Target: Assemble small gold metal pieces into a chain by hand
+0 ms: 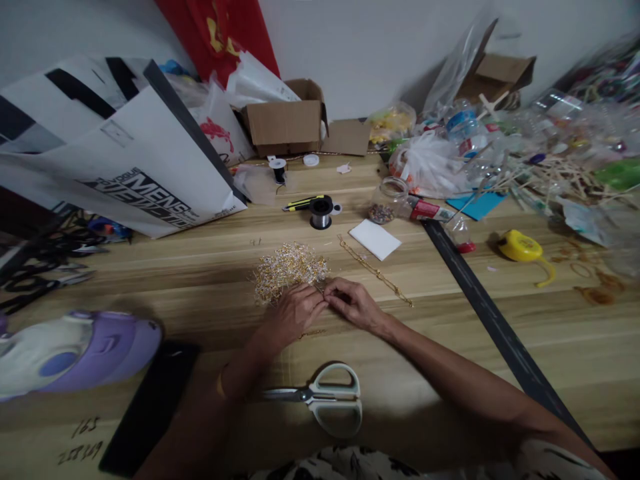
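Nearest: scissors with white looped handles and metal blades (336, 400) lie flat on the wood-grain surface (415, 400), handles to the right. Beyond them, a small gold script-like piece (313, 333) lies beside the left hand (300, 308). Left hand and right hand (351, 303) meet at the fingertips, fingers bent, both pinching a thin piece (323, 291) too small to identify. A loose heap of gold-and-clear beaded wire bits (290, 263) sits just beyond the left hand. A knotted gold chain (376, 271) runs diagonally past the right hand, apart from it. Farther: a white rectangular card (375, 239), a black-flanged spool of silver wire (321, 215), a yellow-and-black cutter (302, 204) near the spool, a clear jar partly filled with small beads (383, 212). Farthest: an open brown cardboard box (286, 127).
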Motion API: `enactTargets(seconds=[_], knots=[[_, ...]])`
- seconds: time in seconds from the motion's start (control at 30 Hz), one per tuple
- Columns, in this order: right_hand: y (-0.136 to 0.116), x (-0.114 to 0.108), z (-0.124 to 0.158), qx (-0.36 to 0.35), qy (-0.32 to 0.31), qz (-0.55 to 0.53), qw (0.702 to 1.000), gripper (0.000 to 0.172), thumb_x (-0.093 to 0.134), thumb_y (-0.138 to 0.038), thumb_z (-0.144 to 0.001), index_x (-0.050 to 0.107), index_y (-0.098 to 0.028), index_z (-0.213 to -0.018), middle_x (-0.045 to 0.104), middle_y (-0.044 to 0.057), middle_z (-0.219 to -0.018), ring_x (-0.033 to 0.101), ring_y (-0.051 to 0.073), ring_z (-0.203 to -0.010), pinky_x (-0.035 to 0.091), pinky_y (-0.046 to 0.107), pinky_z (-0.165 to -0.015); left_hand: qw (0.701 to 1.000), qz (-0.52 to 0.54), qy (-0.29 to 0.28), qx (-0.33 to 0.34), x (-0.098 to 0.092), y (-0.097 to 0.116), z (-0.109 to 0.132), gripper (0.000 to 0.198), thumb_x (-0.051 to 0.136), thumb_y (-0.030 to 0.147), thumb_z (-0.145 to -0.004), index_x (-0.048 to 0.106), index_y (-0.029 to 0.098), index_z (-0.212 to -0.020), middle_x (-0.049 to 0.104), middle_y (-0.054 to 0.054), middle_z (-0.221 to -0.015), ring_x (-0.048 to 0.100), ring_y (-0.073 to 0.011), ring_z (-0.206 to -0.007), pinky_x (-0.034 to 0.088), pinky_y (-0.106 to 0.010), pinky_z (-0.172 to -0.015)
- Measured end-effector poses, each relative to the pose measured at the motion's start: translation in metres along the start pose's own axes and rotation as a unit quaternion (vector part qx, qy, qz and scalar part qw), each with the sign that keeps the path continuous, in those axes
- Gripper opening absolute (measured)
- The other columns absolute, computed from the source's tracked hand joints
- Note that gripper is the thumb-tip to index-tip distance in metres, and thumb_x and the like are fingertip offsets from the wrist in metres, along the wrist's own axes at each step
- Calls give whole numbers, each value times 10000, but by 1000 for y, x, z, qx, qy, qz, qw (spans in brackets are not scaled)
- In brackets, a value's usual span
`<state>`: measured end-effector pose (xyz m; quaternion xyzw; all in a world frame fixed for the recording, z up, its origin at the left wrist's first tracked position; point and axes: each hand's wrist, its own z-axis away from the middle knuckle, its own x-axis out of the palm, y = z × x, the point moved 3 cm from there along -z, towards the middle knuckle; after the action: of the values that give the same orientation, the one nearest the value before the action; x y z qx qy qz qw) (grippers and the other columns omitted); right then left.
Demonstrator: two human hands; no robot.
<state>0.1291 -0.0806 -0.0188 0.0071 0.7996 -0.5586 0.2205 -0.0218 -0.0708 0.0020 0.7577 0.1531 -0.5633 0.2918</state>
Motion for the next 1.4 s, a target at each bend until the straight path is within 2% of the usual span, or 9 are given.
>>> enactTargets(seconds=[0.2,0.3,0.57,0.87,1.13,1.27,1.4], knots=[[6,1,1,53,9,-35,998,120,543,-257,-849,557,-157,-785,533,-6,-680,478,117,-622,377,227,-591,1000,17,11,4,0,1,0,227,446,250,-925,621,148,-824,644,-62,-795,572,-181,-782,451,-331,-757],[8,0,0,76,6,-89,993,153,560,-298,-845,558,-156,-788,530,-9,-681,481,115,-634,382,224,-596,999,34,19,3,-3,1,0,236,445,237,-926,617,153,-789,632,-49,-769,562,-171,-763,448,-320,-748],[11,-1,-2,139,13,-201,970,279,629,-429,-803,560,-159,-789,532,-15,-632,481,102,-559,413,229,-552,996,83,36,-18,-3,-3,1,217,438,195,-922,638,164,-845,643,-45,-804,565,-157,-779,443,-301,-756],[10,3,-2,137,0,-243,960,272,706,-375,-738,553,-156,-788,553,-19,-666,503,93,-591,401,216,-572,996,67,41,-39,-3,-4,0,239,446,209,-916,627,157,-768,630,-46,-757,555,-158,-755,427,-290,-726],[6,2,-1,119,-4,-186,975,225,648,-354,-777,543,-156,-794,514,-17,-678,461,98,-613,367,214,-574,990,114,64,-43,-4,-6,-1,225,468,194,-898,636,152,-754,640,-52,-754,560,-153,-747,428,-276,-708],[5,-3,-1,96,14,-134,986,150,598,-296,-804,556,-155,-830,501,-9,-701,449,103,-627,361,212,-563,967,206,100,-107,-6,-15,0,213,493,219,-878,650,152,-750,650,-44,-731,575,-143,-716,440,-265,-698],[8,-8,-2,74,47,-59,994,87,557,-242,-813,562,-158,-833,517,-2,-707,460,108,-615,354,215,-542,904,350,135,-205,-5,-28,2,209,540,303,-849,665,158,-767,682,-32,-738,601,-138,-698,461,-248,-673]])
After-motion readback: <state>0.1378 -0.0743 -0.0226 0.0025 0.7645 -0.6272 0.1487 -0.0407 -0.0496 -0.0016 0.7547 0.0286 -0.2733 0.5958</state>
